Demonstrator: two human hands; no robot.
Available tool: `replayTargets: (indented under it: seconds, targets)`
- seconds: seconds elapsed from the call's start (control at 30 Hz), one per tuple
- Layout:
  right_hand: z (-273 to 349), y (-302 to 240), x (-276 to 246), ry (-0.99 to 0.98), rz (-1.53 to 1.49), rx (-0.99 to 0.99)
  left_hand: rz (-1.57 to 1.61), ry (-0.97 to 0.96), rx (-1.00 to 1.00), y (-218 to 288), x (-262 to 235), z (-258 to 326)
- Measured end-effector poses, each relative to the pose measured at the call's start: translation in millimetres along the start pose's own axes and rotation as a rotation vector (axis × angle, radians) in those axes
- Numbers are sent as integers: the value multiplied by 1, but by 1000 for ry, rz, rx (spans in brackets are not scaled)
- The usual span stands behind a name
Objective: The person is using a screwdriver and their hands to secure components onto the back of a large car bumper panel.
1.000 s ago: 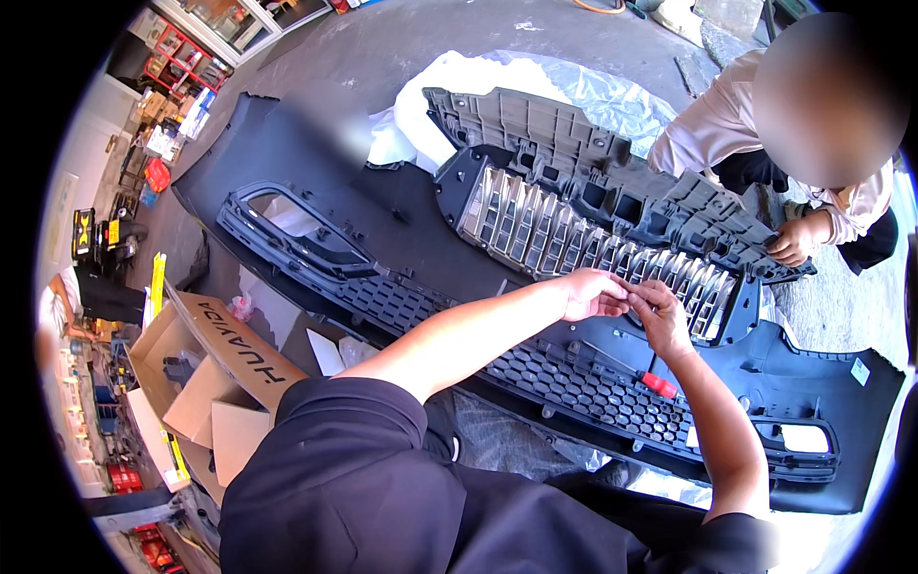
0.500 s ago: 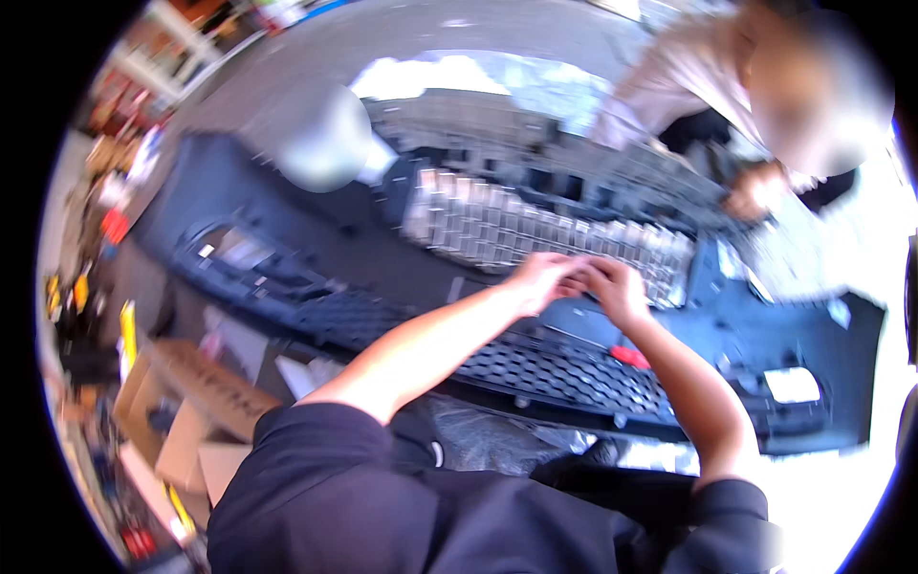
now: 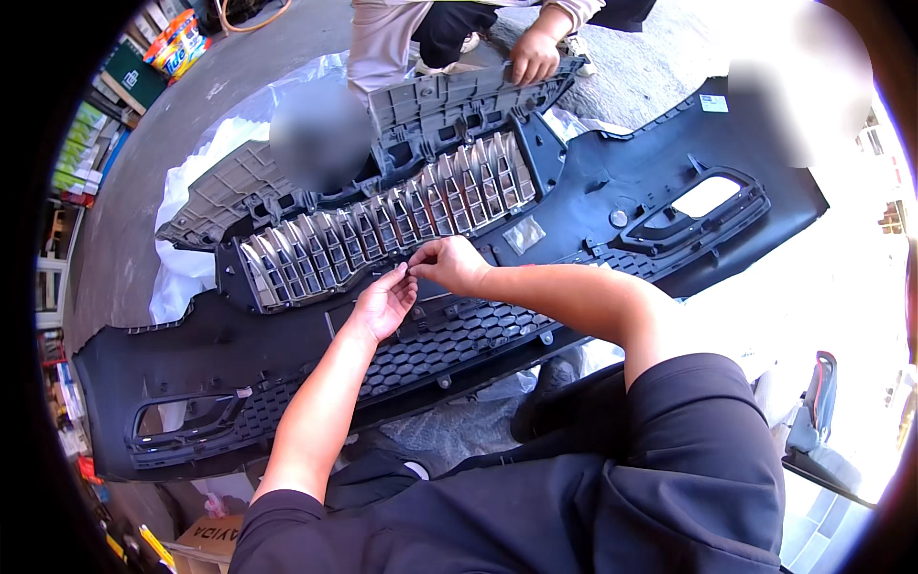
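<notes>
My left hand (image 3: 385,304) and my right hand (image 3: 451,265) meet at their fingertips over the middle of a black car bumper (image 3: 191,349). Both are closed in a pinch around something small and dark, too small to make out. Just beyond them lies the silver slatted grille (image 3: 382,230), set into the bumper's middle. Below my fingers runs a black honeycomb mesh (image 3: 440,340). A small clear plastic bag (image 3: 524,234) rests on the bumper, to the right of my right hand.
Across from me, a co-worker's hand (image 3: 535,55) grips a grey ribbed panel (image 3: 430,100) along the grille's far side. Plastic sheeting (image 3: 182,234) lies beneath the parts. A cardboard box (image 3: 212,536) stands at lower left, a detergent tub (image 3: 176,44) at upper left.
The view has swung, so the bumper now slants up to the right and the co-worker appears at top centre. My hands stay together at the fingertips, near the grille's lower edge.
</notes>
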State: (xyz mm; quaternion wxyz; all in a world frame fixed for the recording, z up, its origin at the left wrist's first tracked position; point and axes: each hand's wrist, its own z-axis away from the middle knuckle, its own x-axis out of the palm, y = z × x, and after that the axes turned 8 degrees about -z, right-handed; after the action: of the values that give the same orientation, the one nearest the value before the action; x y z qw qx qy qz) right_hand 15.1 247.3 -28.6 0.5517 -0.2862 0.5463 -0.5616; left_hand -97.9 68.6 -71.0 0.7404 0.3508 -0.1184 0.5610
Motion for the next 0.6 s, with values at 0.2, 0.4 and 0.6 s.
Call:
replayTargets:
  seconds: [0.2, 0.4, 0.6]
  targets:
    - [28, 16, 11, 17, 101, -114, -133, -69, -44, -18, -15, 3]
    - [41, 30, 14, -90, 157, -83, -257, -102, -90, -29, -34, 7]
    - [14, 55, -28, -89, 716, -110, -338, 173, 106, 4, -61, -7]
